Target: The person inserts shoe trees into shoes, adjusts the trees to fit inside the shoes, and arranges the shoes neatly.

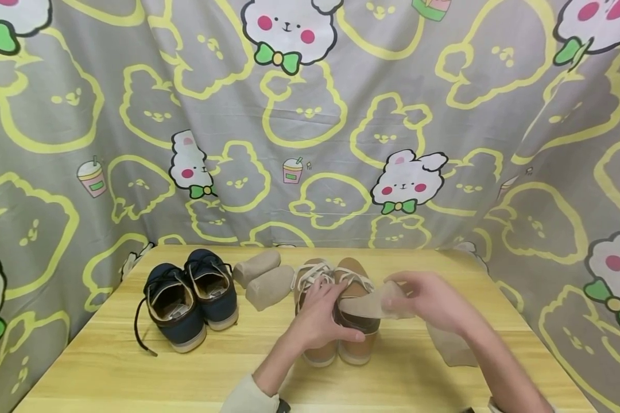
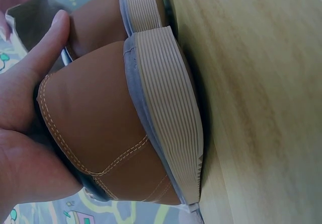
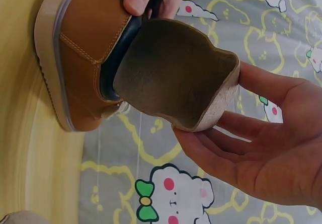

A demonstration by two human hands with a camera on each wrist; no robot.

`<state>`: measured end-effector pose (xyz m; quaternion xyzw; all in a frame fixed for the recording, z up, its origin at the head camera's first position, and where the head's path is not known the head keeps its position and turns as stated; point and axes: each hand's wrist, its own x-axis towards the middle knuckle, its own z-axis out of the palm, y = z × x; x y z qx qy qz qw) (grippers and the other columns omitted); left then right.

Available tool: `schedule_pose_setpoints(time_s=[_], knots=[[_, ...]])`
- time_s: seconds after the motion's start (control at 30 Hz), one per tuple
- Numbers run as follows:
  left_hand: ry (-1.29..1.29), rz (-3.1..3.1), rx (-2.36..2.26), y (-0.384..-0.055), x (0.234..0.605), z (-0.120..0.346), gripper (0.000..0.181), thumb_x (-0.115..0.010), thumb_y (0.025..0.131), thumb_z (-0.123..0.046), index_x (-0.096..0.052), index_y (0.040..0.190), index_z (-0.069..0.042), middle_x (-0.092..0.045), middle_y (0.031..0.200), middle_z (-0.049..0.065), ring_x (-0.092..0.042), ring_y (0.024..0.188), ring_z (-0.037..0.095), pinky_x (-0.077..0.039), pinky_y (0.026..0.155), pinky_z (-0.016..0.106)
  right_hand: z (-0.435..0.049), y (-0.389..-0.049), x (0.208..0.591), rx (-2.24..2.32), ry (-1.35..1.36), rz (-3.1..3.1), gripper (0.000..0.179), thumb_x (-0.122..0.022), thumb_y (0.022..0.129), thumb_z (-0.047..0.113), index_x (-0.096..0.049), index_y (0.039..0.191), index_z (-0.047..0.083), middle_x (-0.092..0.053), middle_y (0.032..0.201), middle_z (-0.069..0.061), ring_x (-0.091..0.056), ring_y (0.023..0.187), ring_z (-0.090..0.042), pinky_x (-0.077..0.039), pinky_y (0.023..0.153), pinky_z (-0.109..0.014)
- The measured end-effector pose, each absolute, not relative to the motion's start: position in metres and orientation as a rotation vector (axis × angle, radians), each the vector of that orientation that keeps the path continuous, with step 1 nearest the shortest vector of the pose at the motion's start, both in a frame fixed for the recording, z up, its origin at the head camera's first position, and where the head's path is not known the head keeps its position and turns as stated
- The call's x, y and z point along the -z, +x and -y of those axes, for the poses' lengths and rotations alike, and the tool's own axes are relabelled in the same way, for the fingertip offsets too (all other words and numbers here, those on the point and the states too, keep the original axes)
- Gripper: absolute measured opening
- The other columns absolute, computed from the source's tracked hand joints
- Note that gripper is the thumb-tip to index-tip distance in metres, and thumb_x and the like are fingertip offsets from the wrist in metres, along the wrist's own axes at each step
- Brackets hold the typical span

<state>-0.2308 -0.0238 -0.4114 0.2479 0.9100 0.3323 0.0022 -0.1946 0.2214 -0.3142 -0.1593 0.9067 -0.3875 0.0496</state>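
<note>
The left hand (image 1: 317,321), thumb spread from its fingers, rests on the pair of brown, pale-laced, leather-look shoes (image 1: 359,347). The beige, trough-shaped, paper-like insert (image 1: 367,306) extends leftward from the right hand (image 1: 427,299), its long axis crosswise over the right shoe's opening; hollow, wavy-rimmed, dark inside. The right hand pinches its right end between thumb and fingers.

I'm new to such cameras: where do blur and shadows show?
Head view: right hand slightly blurred, soft shadow on the yellow wooden table; left wrist view: shadow beside the nearer brown leather shoe; right wrist view: shaded inside the hollow beige insert.
</note>
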Motion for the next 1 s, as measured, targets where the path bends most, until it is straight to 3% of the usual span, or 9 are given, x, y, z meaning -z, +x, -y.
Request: schedule_pose_setpoints(time_s=[0.27,0.47,0.7,1.0], knots=[[0.775,-2.882,-1.024,-0.231,0.412,0.025,0.113,-0.086,0.067,-0.064,-0.038,0.158,-0.018,-0.039,0.161,0.015,-0.012,0.155,0.044,-0.017,0.121,0.066,-0.208,-0.192,0.314,1.047,-0.395,-2.911,0.046,-0.078,0.087,0.039,-0.069,0.124,0.012,-0.075,0.110,-0.007,-0.070,0.090,-0.018,-0.057,0.071,-0.035],[0.777,-2.893,-1.015,-0.231,0.413,0.024,0.112,-0.086,0.067,-0.064,-0.038,0.157,-0.018,-0.041,0.159,0.013,-0.013,0.155,0.044,-0.017,0.121,0.065,-0.199,-0.194,0.320,1.054,-0.326,-2.943,0.039,-0.080,0.085,0.039,-0.072,0.115,0.016,-0.075,0.105,-0.007,-0.068,0.089,-0.019,-0.054,0.069,-0.034],[0.775,-2.894,-1.005,-0.232,0.413,0.023,0.112,-0.085,0.067,-0.065,-0.038,0.157,-0.018,-0.043,0.158,0.012,-0.013,0.155,0.043,-0.017,0.122,0.063,-0.191,-0.200,0.329,1.022,-0.224,-2.960,0.048,-0.081,0.081,0.050,-0.070,0.116,0.018,-0.073,0.104,-0.007,-0.067,0.088,-0.019,-0.053,0.069,-0.034],[0.757,-2.887,-1.016,-0.231,0.413,0.023,0.113,-0.085,0.067,-0.065,-0.037,0.158,-0.018,-0.040,0.160,0.013,-0.012,0.156,0.042,-0.017,0.122,0.064,-0.177,-0.204,0.347,0.999,-0.293,-3.083,0.048,-0.086,0.078,0.042,-0.069,0.111,0.010,-0.073,0.097,-0.008,-0.066,0.082,-0.018,-0.053,0.068,-0.035]])
